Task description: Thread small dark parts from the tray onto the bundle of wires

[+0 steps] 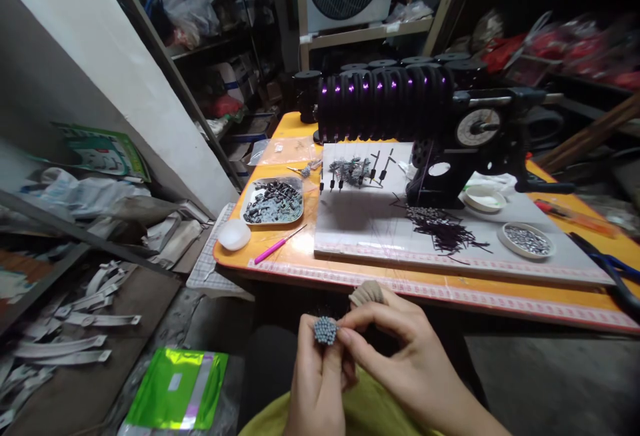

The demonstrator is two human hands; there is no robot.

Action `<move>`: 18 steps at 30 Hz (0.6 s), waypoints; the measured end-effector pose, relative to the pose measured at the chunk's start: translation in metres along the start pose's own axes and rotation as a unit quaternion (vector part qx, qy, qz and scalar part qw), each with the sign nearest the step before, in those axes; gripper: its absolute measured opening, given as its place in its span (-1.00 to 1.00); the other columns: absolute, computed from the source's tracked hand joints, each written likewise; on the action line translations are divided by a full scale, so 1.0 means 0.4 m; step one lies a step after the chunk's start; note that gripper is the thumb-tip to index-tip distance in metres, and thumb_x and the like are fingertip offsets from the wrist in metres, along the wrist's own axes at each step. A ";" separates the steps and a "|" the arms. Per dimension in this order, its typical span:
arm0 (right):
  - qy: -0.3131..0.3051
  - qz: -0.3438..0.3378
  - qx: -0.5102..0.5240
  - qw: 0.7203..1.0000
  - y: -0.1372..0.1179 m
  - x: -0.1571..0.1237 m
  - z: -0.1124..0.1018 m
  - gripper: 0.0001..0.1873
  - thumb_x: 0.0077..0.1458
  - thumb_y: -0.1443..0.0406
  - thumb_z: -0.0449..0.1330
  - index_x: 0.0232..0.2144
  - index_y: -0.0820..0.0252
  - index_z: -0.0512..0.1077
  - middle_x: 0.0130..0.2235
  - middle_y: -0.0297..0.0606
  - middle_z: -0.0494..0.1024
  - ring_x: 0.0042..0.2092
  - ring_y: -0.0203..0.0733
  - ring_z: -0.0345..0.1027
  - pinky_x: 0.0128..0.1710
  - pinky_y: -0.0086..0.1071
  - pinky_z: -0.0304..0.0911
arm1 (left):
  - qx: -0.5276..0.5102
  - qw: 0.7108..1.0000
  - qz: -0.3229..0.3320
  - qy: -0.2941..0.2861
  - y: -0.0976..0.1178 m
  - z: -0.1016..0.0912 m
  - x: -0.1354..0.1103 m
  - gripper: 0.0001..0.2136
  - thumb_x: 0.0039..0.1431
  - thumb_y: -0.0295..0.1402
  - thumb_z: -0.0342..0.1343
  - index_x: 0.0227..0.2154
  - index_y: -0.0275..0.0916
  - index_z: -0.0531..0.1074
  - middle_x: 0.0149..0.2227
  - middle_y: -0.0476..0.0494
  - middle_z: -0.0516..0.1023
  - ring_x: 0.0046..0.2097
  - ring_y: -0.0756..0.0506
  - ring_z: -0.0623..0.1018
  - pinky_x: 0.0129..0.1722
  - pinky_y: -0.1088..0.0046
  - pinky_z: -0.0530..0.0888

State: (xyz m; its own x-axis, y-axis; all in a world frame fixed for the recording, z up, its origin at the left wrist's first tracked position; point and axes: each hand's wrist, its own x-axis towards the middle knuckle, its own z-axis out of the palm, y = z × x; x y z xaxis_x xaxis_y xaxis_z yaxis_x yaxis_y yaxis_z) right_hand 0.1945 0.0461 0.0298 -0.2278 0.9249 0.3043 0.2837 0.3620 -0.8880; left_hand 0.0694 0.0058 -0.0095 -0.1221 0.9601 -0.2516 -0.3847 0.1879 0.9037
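Observation:
My left hand (314, 376) is closed round a bundle of small grey-tipped pieces (325, 330), held upright with the tips showing above my fingers. My right hand (400, 349) is beside it on the right, its thumb and forefinger pinched at the bundle's edge. One finger of my right hand wears a tan wrap (367, 293). Both hands are low, in front of the orange table (380, 283), above my lap.
On the table lies a grey board (400, 236) with a black machine (435, 116) carrying purple-lit spools, a heap of dark strands (445, 229), a dish of metal bits (527, 241), a tray of dark parts (274, 201), a pink-handled tool (277, 245) and a white lid (233, 234). A green foil bag (175, 389) lies on the floor left.

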 end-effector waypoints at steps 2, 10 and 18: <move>0.008 -0.014 -0.004 1.000 0.008 -0.008 0.000 -0.90 0.16 0.36 0.24 -0.37 0.11 0.57 -0.43 -0.32 0.50 -0.36 -0.26 0.38 -0.38 -0.41 0.29 | -0.064 0.998 0.020 0.002 0.002 0.004 0.002 -0.71 0.22 -0.11 0.15 -0.41 -0.19 0.25 -0.59 0.15 0.21 -0.57 0.12 0.17 -0.57 0.63 0.16; -0.006 -0.106 -0.121 0.987 0.022 -0.025 -0.011 -0.86 0.13 0.46 0.23 -0.31 0.16 0.55 -0.41 -0.27 0.45 -0.33 -0.21 0.30 -0.36 -0.35 0.23 | -0.131 0.986 0.104 -0.016 0.015 -0.005 0.013 -0.78 0.31 -0.29 0.08 -0.45 -0.17 0.22 -0.56 0.13 0.24 -0.56 0.10 0.20 -0.56 0.61 0.16; -0.016 -0.110 -0.126 0.986 0.001 -0.018 -0.015 -0.84 0.13 0.47 0.21 -0.33 0.16 0.55 -0.42 -0.26 0.44 -0.33 -0.20 0.26 -0.39 -0.38 0.19 | -0.131 0.986 0.097 -0.041 0.013 -0.003 0.010 -0.78 0.33 -0.31 0.04 -0.45 -0.18 0.23 -0.55 0.12 0.23 -0.55 0.09 0.17 -0.55 0.63 0.16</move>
State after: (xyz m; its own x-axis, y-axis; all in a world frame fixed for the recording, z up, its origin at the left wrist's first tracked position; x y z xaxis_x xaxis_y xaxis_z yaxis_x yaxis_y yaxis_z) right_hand 0.2018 0.0402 0.0291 -0.3378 0.8181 0.4654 0.4462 0.5746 -0.6861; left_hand 0.0657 0.0102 -0.0062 -0.1465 0.9883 -0.0436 -0.5851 -0.0510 0.8094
